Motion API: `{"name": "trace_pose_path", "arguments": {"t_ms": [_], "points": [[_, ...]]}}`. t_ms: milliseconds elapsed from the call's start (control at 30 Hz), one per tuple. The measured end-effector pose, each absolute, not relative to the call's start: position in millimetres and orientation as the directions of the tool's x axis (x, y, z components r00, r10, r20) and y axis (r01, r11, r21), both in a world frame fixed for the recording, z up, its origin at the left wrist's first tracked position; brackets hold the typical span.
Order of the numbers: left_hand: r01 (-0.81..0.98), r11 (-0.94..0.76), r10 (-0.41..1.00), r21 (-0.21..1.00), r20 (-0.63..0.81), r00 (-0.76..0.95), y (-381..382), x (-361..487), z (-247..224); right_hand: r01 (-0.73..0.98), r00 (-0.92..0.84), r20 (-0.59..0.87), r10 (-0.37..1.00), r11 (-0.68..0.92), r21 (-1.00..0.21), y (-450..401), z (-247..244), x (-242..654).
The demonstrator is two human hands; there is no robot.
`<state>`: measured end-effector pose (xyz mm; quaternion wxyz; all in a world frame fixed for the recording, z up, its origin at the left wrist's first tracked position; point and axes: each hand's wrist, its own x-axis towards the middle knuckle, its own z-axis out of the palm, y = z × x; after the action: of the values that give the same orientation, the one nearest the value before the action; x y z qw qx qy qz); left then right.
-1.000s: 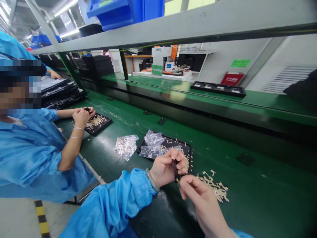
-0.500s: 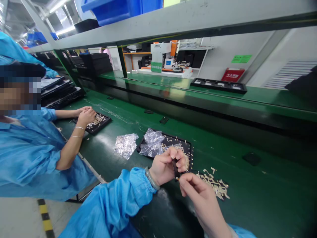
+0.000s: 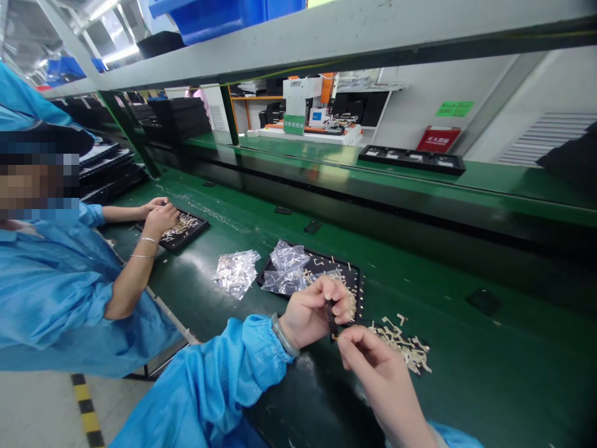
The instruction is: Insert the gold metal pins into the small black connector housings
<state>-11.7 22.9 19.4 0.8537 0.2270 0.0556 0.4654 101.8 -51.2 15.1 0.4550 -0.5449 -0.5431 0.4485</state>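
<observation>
My left hand (image 3: pixel 314 312), below a blue sleeve and a bracelet, grips a small dark part (image 3: pixel 332 320) between thumb and fingers. Close at its lower end, my right hand (image 3: pixel 373 364) pinches something too small to make out. Behind my left hand lies a black tray (image 3: pixel 357 274) with many small light pieces and clear plastic bags (image 3: pixel 286 267) on it. To the right, a loose pile of small pale metal-like pieces (image 3: pixel 405 348) is spread on the green bench.
Another clear bag (image 3: pixel 237 272) lies left of the tray. At the left, a person in blue (image 3: pixel 79 292) works over a second black tray (image 3: pixel 198 233). Flat black pieces (image 3: pixel 484 301) lie on the green bench (image 3: pixel 522 379). A shelf beam (image 3: pixel 326 43) crosses above.
My hands have barely moved; the dark part shows slightly more between my left fingers. The other person's hands have shifted slightly over their tray.
</observation>
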Motion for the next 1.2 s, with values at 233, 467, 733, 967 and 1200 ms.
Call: {"name": "trace_pose_path", "arguments": {"t_ms": [233,467,733,967,1200], "points": [[-0.725,0.372,0.820,0.579,0.161,0.550,22,-12,19,0.228,0.044,0.012,0.999,0.002,-0.974,-51,20,101],[-0.700,0.235,0.863,0.674,0.187,0.469,21,-12,21,0.256,0.020,0.067,0.998,0.059,-0.965,-49,15,108],[-0.585,0.175,0.919,0.792,0.081,0.385,17,-11,19,0.217,0.038,0.036,0.999,0.027,-0.976,-47,14,111],[-0.421,0.136,0.934,0.897,0.026,0.357,16,-11,13,0.143,-0.054,-0.072,0.996,-0.063,-0.988,-43,18,116],[-0.301,0.028,0.943,0.953,0.075,0.324,15,-11,11,0.166,-0.072,-0.050,0.996,-0.037,-0.985,-42,22,115]]}}
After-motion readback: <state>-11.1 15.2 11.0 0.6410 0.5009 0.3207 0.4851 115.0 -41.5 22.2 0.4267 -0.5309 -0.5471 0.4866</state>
